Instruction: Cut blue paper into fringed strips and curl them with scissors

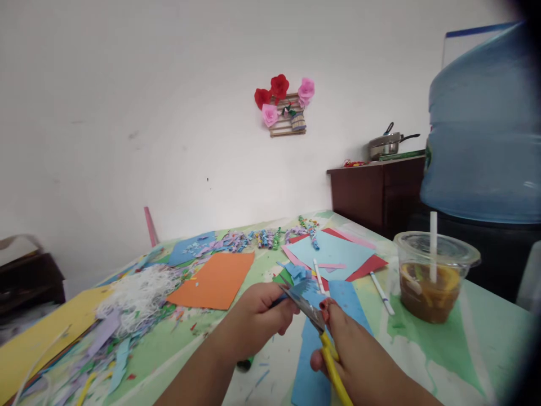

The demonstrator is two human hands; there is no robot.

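Yellow-handled scissors (311,314) slant over the near middle of the desk (494,338), between the two hands. The right hand (357,341) is wrapped about the handles; the left hand (258,317) has its thumb and fingers pinched together on a dark blue sliver (276,301), mostly hidden. The scissors' long axis runs from the right hand toward the desk's far left corner, so the left hand lies just beside the blade tips; whether they touch it cannot be told. A small red roll (324,305) sits at the right hand's fingertips, next to the blades. Below lies a blue sheet (310,361), its length running from the near edge toward the far one. A cup (431,296) stands by the right edge. On the bottle (486,141) past that edge, a label (428,153) shows too little to read; no other writing is legible.
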